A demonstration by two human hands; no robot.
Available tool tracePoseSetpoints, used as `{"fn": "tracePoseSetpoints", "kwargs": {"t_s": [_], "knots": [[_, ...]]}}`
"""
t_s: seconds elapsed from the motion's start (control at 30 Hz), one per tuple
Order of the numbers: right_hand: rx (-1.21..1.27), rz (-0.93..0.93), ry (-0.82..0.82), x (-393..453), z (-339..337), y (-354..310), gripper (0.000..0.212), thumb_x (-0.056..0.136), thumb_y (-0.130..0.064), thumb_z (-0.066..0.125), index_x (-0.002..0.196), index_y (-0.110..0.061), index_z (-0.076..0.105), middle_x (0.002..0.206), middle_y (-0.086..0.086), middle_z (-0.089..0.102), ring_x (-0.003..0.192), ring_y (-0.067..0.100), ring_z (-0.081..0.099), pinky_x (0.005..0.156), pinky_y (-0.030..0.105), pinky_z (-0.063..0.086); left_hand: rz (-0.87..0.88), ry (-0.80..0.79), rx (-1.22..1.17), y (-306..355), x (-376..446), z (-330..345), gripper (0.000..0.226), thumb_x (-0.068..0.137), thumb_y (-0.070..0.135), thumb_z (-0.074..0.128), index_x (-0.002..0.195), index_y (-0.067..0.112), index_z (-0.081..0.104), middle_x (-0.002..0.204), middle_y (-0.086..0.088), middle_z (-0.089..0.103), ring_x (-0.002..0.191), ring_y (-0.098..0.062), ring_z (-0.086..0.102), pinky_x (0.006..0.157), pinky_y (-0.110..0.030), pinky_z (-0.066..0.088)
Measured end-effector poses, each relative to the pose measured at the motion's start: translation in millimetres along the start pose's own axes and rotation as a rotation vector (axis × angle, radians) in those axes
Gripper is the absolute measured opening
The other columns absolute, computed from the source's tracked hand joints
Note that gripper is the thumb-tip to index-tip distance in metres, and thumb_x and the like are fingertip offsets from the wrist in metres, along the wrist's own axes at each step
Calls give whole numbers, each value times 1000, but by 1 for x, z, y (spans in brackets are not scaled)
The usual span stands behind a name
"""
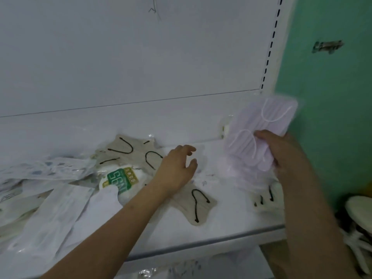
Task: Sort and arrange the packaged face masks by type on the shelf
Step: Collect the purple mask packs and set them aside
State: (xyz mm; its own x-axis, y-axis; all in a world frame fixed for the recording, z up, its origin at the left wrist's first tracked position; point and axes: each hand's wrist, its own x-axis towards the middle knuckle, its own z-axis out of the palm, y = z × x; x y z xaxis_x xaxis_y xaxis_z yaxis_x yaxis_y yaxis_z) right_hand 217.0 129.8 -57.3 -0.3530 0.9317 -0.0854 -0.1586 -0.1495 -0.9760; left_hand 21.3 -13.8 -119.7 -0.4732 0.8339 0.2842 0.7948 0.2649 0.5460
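The right hand (281,152) grips the lilac masks (259,129) tilted; the slippery packs may slide out. The left hand (177,168) hovers with fingers apart.

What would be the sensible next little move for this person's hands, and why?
Probably set the lilac masks that the right hand grips down at the shelf's right end. The left hand is open over the mixed pile, and beige masks still lie loose.
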Motion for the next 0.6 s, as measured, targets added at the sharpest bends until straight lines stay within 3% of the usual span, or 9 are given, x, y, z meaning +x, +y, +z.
{"fn": "tracePoseSetpoints", "kwargs": {"t_s": [0.1, 0.2, 0.3, 0.43, 0.53, 0.6], "knots": [[-52, -17, -25, 6, -6, -10, 25, 85, -17, 73, 110, -16, 69, 96, 3, 74, 83, 20, 70, 71, 29, 55, 73, -364, 287, 2, 7, 31, 61, 102, 56, 41, 157, 33, 27, 164, 3, 28, 150, -23, 26, 122, -45, 20], [-97, 24, -123, 12, -6, -20, 28, 86, -13, 70, 114, -15, 68, 102, 6, 74, 89, 22, 70, 75, 32, 55, 151, -543, 354, -12, 1, 33, 66, 98, 64, 41, 157, 39, 26, 169, 4, 13, 156, -20, 9, 126, -45, 10], [-148, 48, -182, 20, -1, -27, 34, 87, -12, 68, 121, -15, 63, 106, 8, 72, 92, 25, 68, 73, 32, 54, 215, -545, 228, -33, -11, 7, 58, 94, 53, 58, 149, 41, 44, 164, 8, 27, 151, -9, 21, 125, -37, 19], [-254, 39, -282, 36, 31, -19, 35, 86, -11, 71, 121, -11, 64, 106, 9, 73, 92, 25, 70, 70, 31, 55, 191, -619, 195, -39, -18, -31, 51, 91, 28, 69, 140, 34, 55, 151, 17, 39, 138, 1, 33, 116, -15, 21], [-306, 98, -376, 44, 60, 4, 35, 85, -8, 72, 119, -6, 63, 103, 10, 72, 89, 26, 70, 73, 34, 57, 167, -607, 225, -44, -18, -42, 48, 83, 28, 69, 131, 29, 62, 139, 10, 53, 128, -9, 49, 113, -29, 36], [-378, 153, -413, 49, 71, 24, 46, 79, -11, 78, 123, -5, 63, 105, 13, 73, 92, 30, 71, 82, 41, 58, 135, -590, 200, -52, -19, -42, 40, 85, 24, 70, 125, 27, 65, 131, 10, 59, 120, -9, 55, 109, -31, 41]]}}
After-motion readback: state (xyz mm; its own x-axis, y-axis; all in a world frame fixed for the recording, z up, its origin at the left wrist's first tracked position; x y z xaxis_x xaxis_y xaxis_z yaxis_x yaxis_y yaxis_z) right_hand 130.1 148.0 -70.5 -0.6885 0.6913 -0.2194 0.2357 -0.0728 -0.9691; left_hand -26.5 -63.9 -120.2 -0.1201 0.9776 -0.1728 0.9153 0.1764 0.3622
